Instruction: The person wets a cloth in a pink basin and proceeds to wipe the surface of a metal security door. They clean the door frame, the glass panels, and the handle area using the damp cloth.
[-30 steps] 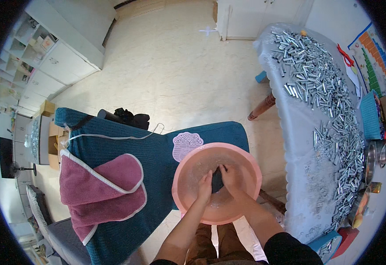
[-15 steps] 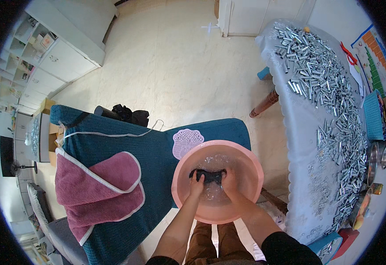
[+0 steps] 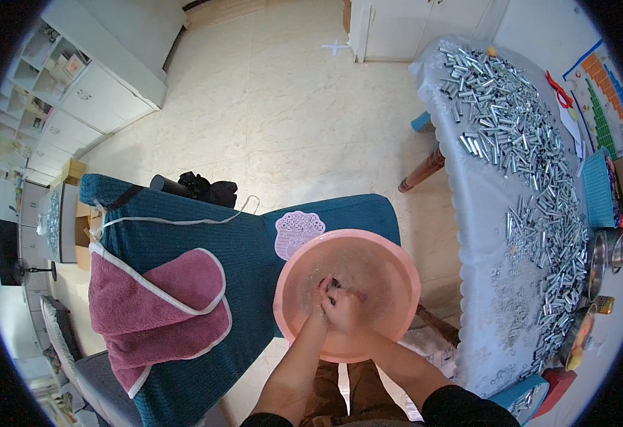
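Clasped together on a dark cloth (image 3: 335,283) inside the basin (image 3: 407,274)

Pressed against each other near the middle of the basin, with left hand (image 3: 320,294) and right hand (image 3: 346,312) in contact. Curled in at the fingers and closed around the cloth from both sides. Bunched small within this double grip, seen only as a dark patch by the upper fingertips and a smaller one lower down between the hands. Impossible to tell the pointing direction of the cloth, or the line of its long axis, from so little exposed. Covered for the most part by fingers and palms. Blurred along the right hand, so hard to separate into single fingers. Cut off by the lower edge of view, at both dark sleeves. Hidden in part behind the basin rim, at one corner of a lilac mat (image 3: 299,233) on the teal seat (image 3: 354,210).
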A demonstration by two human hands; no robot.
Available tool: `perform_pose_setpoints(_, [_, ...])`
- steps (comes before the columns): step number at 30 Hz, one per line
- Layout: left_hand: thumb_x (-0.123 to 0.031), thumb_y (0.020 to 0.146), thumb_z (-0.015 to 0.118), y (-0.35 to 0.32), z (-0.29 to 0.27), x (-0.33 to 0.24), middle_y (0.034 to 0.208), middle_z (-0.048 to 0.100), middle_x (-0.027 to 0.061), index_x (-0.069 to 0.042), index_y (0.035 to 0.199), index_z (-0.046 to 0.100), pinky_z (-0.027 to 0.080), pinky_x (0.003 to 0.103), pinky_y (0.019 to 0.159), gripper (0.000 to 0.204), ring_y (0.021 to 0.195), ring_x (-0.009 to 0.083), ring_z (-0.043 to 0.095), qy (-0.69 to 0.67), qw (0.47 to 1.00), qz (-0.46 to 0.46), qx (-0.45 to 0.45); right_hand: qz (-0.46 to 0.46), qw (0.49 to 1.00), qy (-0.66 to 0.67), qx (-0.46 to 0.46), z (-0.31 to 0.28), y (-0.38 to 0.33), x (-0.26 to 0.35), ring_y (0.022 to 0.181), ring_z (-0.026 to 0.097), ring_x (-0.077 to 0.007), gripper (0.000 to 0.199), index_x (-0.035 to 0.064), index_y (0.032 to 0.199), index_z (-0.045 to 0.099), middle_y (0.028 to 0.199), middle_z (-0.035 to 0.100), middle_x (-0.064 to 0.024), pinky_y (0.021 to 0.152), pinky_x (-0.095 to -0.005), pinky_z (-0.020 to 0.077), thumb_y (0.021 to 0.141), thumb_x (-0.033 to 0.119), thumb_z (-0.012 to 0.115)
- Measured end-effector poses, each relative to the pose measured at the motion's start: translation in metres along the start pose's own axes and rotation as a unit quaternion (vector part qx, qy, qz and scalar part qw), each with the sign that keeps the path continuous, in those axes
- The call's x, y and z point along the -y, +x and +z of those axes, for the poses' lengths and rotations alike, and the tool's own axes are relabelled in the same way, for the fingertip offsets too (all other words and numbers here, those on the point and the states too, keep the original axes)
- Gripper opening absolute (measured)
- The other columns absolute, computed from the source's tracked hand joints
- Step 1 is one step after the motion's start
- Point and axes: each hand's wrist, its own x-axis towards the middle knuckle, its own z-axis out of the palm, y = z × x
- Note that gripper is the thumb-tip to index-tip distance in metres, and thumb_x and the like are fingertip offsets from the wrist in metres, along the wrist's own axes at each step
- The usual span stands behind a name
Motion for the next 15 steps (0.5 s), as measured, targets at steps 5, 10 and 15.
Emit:
perform_pose_setpoints(5, [-0.028, 0.086, 0.057, -0.086, 0.108, -0.109, 0.100, 0.062, 0.0126, 0.000, 0.102, 0.062, 0.044, 0.031, 0.081, 0.033, 0.093, 0.0226, 0.057, 0.123, 0.977, -0.099, -0.141, 0.207, 0.978, -0.023, 0.007, 0.008, 0.026, -0.079, 0.066, 0.060, -0.0386, 0.034, 0.0006, 0.073, 0.066, 0.069, 0.060, -0.0226, 0.066, -0.0446, 0.0466, 0.084, 0.030, 0.055])
perform_pose_setpoints(10, [-0.031, 0.091, 0.053, -0.070, 0.075, -0.117, 0.123, 0.052, 0.0144, -0.002, 0.120, 0.051, 0.042, 0.031, 0.088, 0.042, 0.105, 0.0228, 0.053, 0.195, 0.973, 0.043, -0.119, 0.276, 0.955, -0.094, -0.057, -0.017, 0.022, -0.129, 0.087, 0.059, -0.0384, 0.031, 0.0023, 0.094, 0.064, 0.092, 0.062, -0.0237, 0.079, -0.0448, 0.0441, 0.088, 0.030, 0.052])
perform_pose_setpoints(15, [-0.037, 0.090, 0.054, -0.045, 0.035, -0.084, 0.121, 0.047, 0.0093, -0.008, 0.134, 0.034, 0.046, 0.034, 0.071, 0.056, 0.091, 0.0207, 0.051, 0.164, 0.976, 0.027, -0.142, 0.155, 0.981, -0.102, 0.050, -0.028, 0.008, -0.102, 0.104, 0.051, -0.0411, 0.035, 0.0023, 0.113, 0.052, 0.112, 0.055, -0.0243, 0.089, -0.0436, 0.0400, 0.086, 0.023, 0.056])
